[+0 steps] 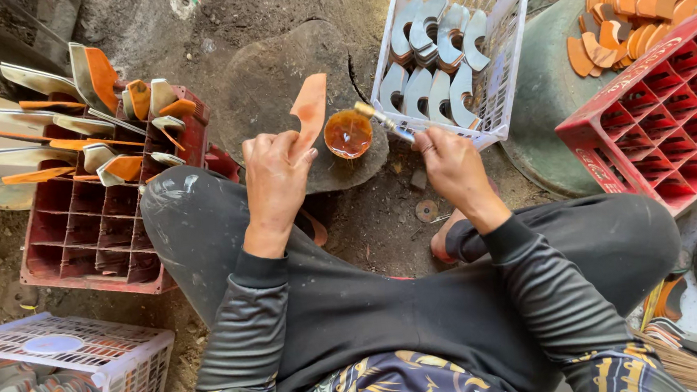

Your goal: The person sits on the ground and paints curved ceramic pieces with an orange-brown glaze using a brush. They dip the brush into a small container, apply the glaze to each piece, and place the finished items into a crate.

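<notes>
Up front, the left hand (pixel 274 177) pinches one orange sole piece (pixel 309 110). The right hand (pixel 450 165) holds one brush (pixel 382 119) over one glue bowl (pixel 348 133). Two white baskets (pixel 511 27) and two red crates (pixel 615 132) stand around.

A round pale-blue label (pixel 53 344) sits on the white basket (pixel 128 388) left of my knee.

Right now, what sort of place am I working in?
Probably an informal shoe-part workshop on a dirt floor: a glue pot, crates of orange insoles, and a white basket of grey sole pieces.
</notes>
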